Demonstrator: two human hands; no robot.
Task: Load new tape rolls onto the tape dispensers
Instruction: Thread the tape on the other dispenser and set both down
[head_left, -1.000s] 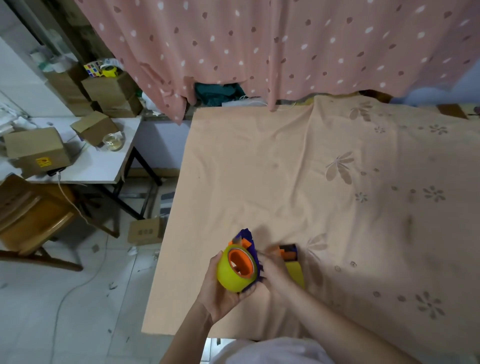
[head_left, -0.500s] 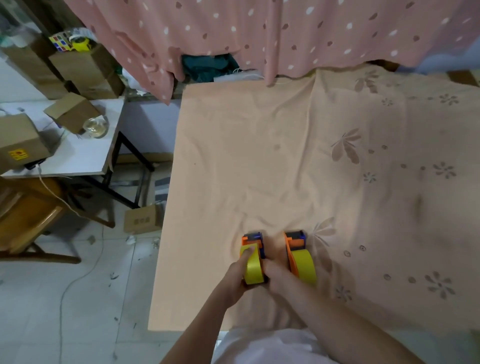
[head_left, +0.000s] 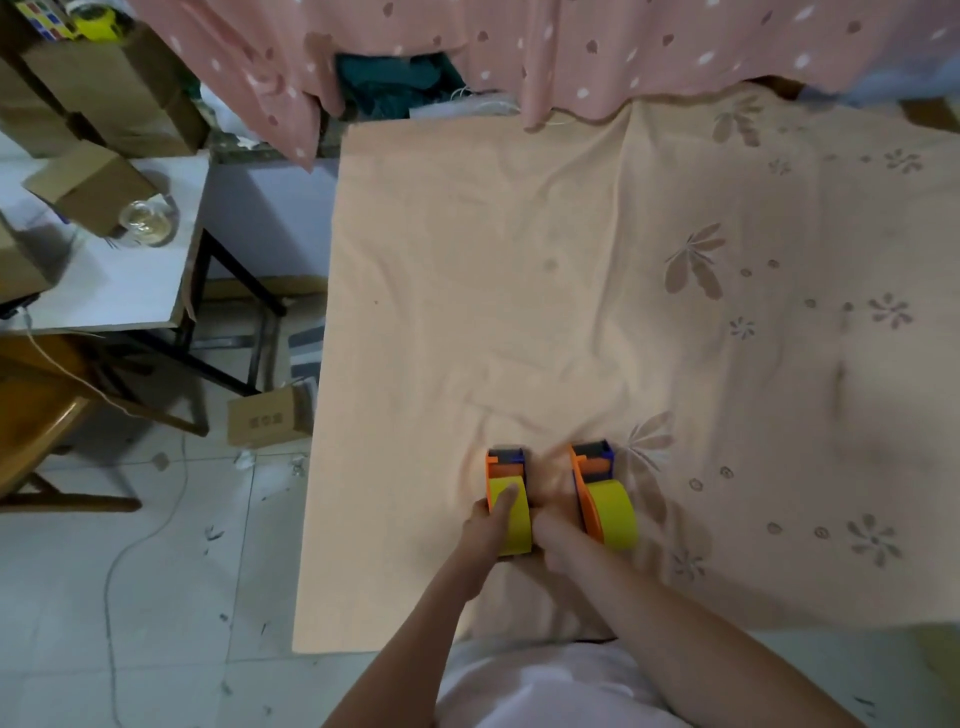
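The left hand (head_left: 485, 525) is wrapped around the left tape dispenser (head_left: 508, 501), thumb laid on its yellow tape roll (head_left: 511, 514); the right hand (head_left: 550, 535) is pressed against its other side. It is stood near the tabletop's (head_left: 467, 291) front edge, just beside a second loaded dispenser (head_left: 602, 499). For a good finish, the dispenser should be set down flat and released gently so the wrinkled cloth is not dragged

Left dispenser (head_left: 508, 499) now down on cloth (head_left: 519, 312)
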